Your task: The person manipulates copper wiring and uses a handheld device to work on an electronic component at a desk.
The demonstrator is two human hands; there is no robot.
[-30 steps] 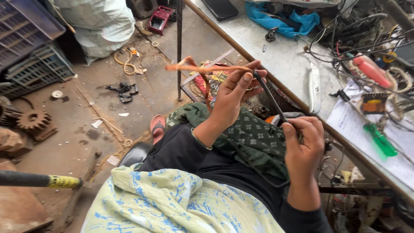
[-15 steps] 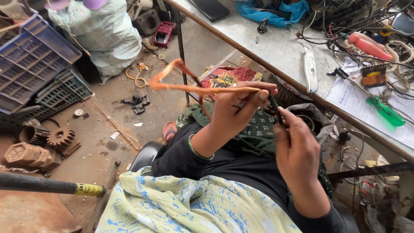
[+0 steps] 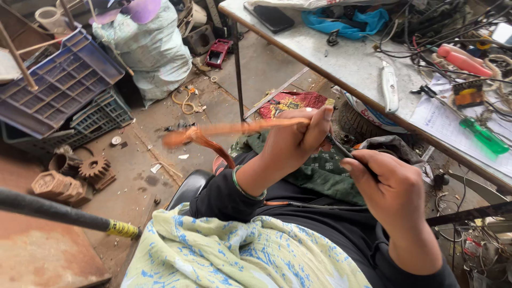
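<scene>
My left hand [image 3: 298, 140] is closed around a bundle of orange copper wire [image 3: 213, 130] that sticks out leftward and bends down at its blurred end. A thin black cable [image 3: 341, 150] runs from this bundle into my right hand [image 3: 392, 186], which pinches it tightly just to the right of the left hand. Both hands hover above my lap, where a green patterned cloth [image 3: 320, 178] lies. Another stretch of dark cable [image 3: 314, 205] crosses my lap below the hands.
A grey worktable [image 3: 341, 58] at right holds a green screwdriver [image 3: 482, 134], a utility knife [image 3: 390, 85], a blue cloth [image 3: 346, 21], a phone and tangled wires. Blue and black crates [image 3: 64, 90], a stuffed sack [image 3: 154, 53], gears [image 3: 93, 168] and a black pole [image 3: 58, 213] crowd the left floor.
The copper wire bundle has swung down and leftward, its bent end now lower. Both hands have stayed close together over my lap while the view shifted left.
</scene>
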